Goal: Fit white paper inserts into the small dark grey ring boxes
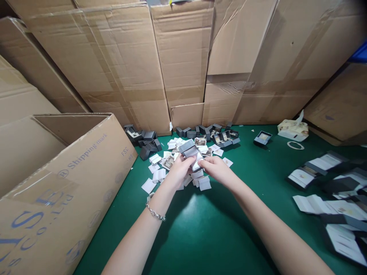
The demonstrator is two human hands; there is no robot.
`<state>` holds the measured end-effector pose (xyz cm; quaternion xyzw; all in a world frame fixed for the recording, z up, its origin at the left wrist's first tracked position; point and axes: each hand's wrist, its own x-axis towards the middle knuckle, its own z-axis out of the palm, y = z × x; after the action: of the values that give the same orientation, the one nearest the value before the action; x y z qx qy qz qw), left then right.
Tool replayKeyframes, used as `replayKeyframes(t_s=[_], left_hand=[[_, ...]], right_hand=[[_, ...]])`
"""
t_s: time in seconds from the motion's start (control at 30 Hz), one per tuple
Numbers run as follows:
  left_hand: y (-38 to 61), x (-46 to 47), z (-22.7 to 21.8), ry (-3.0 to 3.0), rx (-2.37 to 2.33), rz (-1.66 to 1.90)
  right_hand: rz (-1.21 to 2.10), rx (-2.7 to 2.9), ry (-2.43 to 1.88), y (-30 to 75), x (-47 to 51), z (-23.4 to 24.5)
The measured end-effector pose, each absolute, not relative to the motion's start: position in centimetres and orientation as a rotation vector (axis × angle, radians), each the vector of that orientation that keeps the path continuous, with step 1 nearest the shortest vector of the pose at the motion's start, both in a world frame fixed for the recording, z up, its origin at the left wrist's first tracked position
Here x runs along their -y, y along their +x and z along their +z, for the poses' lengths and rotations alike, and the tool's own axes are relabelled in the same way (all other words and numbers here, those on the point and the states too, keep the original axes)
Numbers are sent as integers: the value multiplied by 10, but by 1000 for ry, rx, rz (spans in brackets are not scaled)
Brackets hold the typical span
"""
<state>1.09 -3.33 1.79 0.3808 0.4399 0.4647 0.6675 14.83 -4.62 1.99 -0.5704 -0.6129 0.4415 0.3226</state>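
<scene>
My left hand [179, 170] and my right hand [216, 168] meet over the middle of the green table [200, 229]. Together they grip a small grey box [189, 149] with a white insert showing at its lower end. The left fingers wrap the box from the left; the right fingers pinch its lower right corner. A silver bracelet [155, 213] sits on my left wrist. Below and around the hands lies a heap of small white cards [160, 173].
More small grey boxes [213, 133] lie in a row by the cardboard wall; another cluster [143, 139] sits to the left. A large open carton [65, 179] marked "Shipping mark" stands left. Flat dark sleeves with white cards [329, 191] cover the right side. A tape ring [295, 145] lies far right.
</scene>
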Motion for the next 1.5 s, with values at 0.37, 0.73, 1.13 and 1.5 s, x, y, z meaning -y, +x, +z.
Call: replayKeyframes(t_s=[0.37, 0.73, 1.13, 1.5], left_hand=[[8, 33, 33, 604, -955, 1187], [12, 32, 23, 624, -927, 1120], [2, 31, 20, 595, -873, 1032], [8, 32, 27, 607, -952, 1037]], right_hand=[[579, 1776, -2098, 212, 25, 17], [466, 1848, -2417, 237, 9, -23], [739, 1527, -1512, 203, 26, 17], [1235, 1187, -1004, 183, 35, 29]])
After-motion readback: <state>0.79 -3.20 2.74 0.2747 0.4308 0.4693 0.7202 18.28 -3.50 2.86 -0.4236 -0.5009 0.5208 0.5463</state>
